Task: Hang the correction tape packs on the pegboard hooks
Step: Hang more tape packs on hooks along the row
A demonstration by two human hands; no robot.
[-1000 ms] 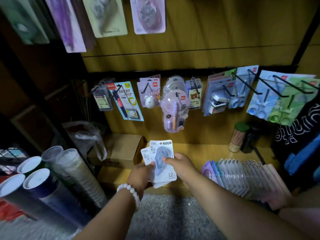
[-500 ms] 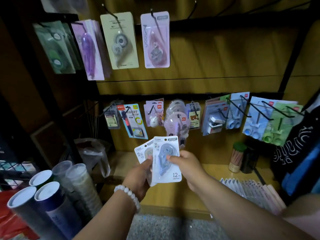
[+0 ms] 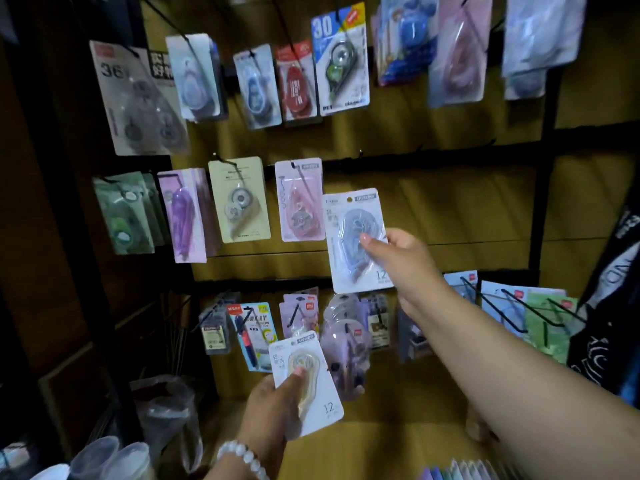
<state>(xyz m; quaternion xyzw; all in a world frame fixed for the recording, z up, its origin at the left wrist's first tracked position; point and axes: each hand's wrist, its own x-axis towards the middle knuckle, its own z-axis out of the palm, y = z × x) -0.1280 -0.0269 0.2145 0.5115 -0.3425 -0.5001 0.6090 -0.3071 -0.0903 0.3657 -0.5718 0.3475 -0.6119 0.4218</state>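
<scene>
1. At mid-frame, the right hand (image 3: 401,258) pinches a blue pack (image 3: 356,240) by its lower right side, thumb on the blister and fingers behind. That likely leaves the card's top edge, where the hang hole should be, free to meet a hook.
2. The blue pack is upright and raised against the board, just right of the pink pack (image 3: 299,199) in the middle row. I judge it is being lined up for the bare stretch of that rail; no free hook is clearly visible there, so I cannot tell which one it is aimed at.
3. Low and left of centre, the left hand (image 3: 273,407) grips a yellow pack (image 3: 306,382), thumb across the blister, fingers hidden behind. It is held low and tilted, apart from the board, probably waiting its turn.
4. Hung packs fill the upper and middle rows toward the left, each card pierced near its top by a black hook, so they face outward.
5. At lower right, 2 long hooks (image 3: 512,306) jut out over cards already hung on them.
6. Neither held pack is on a hook yet.
</scene>
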